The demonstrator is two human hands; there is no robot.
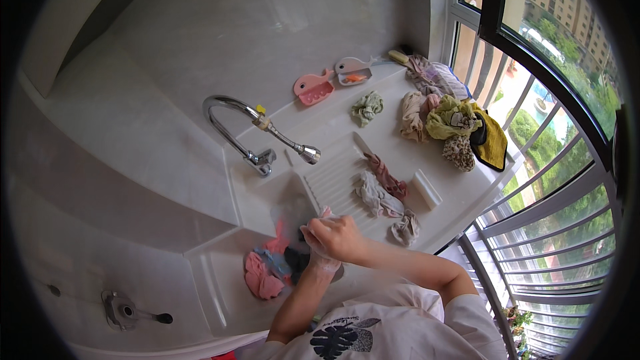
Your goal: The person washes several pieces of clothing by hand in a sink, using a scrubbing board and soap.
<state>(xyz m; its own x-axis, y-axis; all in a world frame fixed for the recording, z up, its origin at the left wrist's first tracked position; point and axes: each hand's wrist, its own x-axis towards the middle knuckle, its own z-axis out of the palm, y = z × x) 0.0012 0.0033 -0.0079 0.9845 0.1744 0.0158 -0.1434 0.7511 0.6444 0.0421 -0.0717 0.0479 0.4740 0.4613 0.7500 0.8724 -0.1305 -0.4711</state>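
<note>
My right hand (332, 236) lies over my left hand (326, 259) above the sink basin, its fingers curled. White suds coat the left wrist and the fingers. A dark bit of cloth shows at the fingertips; whether either hand grips it is hidden. Just below, in the basin (202, 280), lie a dark cloth (298, 262), a pink cloth (262, 277) and a blue patterned cloth (274, 261). Beyond the hands is the ribbed washboard (332, 180), moulded into the sink. A white cloth (375, 195), a reddish cloth (387, 175) and a greyish cloth (405, 228) rest by it.
A chrome faucet (222, 100) arches over the basin. Whale-shaped pink (313, 89) and white (352, 71) soap holders are on the back wall. A pale bar (426, 190), a green cloth (367, 108) and piled cloths (450, 117) sit on the counter. A barred window (545, 125) borders the right.
</note>
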